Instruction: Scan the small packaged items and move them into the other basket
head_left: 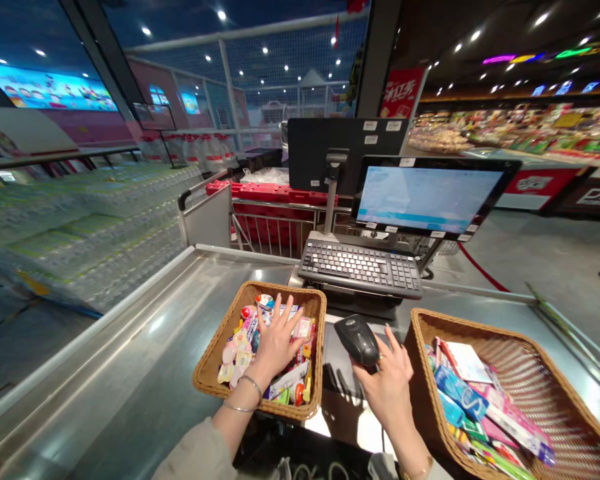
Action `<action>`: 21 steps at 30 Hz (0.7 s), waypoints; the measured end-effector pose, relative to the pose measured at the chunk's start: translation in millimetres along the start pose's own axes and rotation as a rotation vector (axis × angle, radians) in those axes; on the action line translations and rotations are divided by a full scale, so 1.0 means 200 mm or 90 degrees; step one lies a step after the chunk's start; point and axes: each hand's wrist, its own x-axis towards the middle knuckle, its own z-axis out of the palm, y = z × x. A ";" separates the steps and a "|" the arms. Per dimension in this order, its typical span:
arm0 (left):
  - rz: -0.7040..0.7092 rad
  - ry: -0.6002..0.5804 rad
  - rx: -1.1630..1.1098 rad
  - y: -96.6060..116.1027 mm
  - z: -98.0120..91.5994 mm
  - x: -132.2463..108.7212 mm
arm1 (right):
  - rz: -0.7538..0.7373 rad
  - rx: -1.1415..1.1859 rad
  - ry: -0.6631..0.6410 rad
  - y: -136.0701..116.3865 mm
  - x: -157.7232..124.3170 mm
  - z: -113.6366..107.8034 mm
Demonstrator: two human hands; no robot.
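Holding at Lower Centre: One Grip Closed, One Hand Spread

The right hand [390, 380], right of lower centre, was closed around a black scanner [356, 339], its head tipped toward the upper left. The left hand [279, 337], at lower centre, was palm down over small packages [239, 352] in a wicker basket [214, 363]; its fingers stood apart (whether the fingertips pressed on any item could not be told). A second basket [555, 373] stood at lower right, with boxes and packets [460, 390] lying inside. Both baskets rested on a metal counter [155, 333]. A keyboard [360, 267] lay right of centre, below a lit monitor [425, 197].
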 end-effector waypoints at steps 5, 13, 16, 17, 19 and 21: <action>-0.023 -0.034 0.012 -0.05 0.00 -0.09 | -0.021 0.011 -0.022 0.00 -0.02 0.03; -0.043 -0.110 0.009 -0.10 0.01 -0.19 | -0.001 0.046 -0.071 -0.05 -0.04 0.04; -0.051 -0.132 -0.004 -0.11 0.00 -0.22 | 0.004 0.057 -0.074 -0.06 -0.04 0.05; -0.055 -0.143 -0.010 -0.10 0.00 -0.23 | 0.002 0.060 -0.070 -0.07 -0.04 0.05; -0.065 -0.174 -0.022 -0.09 -0.02 -0.23 | -0.006 0.064 -0.063 -0.07 -0.04 0.06; -0.080 -0.215 -0.032 -0.08 -0.05 -0.23 | -0.013 0.066 -0.058 -0.08 -0.04 0.06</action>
